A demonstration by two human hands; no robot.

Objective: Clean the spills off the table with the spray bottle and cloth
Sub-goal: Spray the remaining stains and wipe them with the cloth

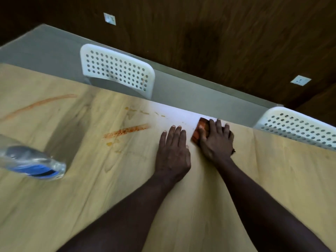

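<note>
**Cloth at the far edge, most of the mess not yet wiped**

The right fingers [218, 124] lie spread and fairly straight over a folded orange cloth [200, 130], pressing it flat on the table [200, 206] rather than gripping it. The left fingers [177, 131] are straight and close together, flat on the bare wood and holding nothing. The left hand [172, 151] sits just beside the right hand [216, 140], at its nine o'clock, and looks like a brace while the other wipes.

The cloth is close to the table's far edge, at about twelve o'clock from where the person stands. Around it the wood looks pale and clean, though glare there makes it hard to be sure.

Out at ten o'clock from the hands a short orange streak [127, 130] is plainly unwiped, with yellowish spots just below it. A dotted trail of small drops [143, 111] runs from there toward the cloth. Further off, near nine o'clock, a long faint smear [41, 104] crosses the wood. The spray bottle [32, 160] is on the table at about eight o'clock, well apart from both hands, too blurred to tell whether it stands or lies.

I'd judge the job as early: one patch perhaps done, three marks left. Two white chairs [116, 70] [298, 128] stand beyond the far edge.
</note>
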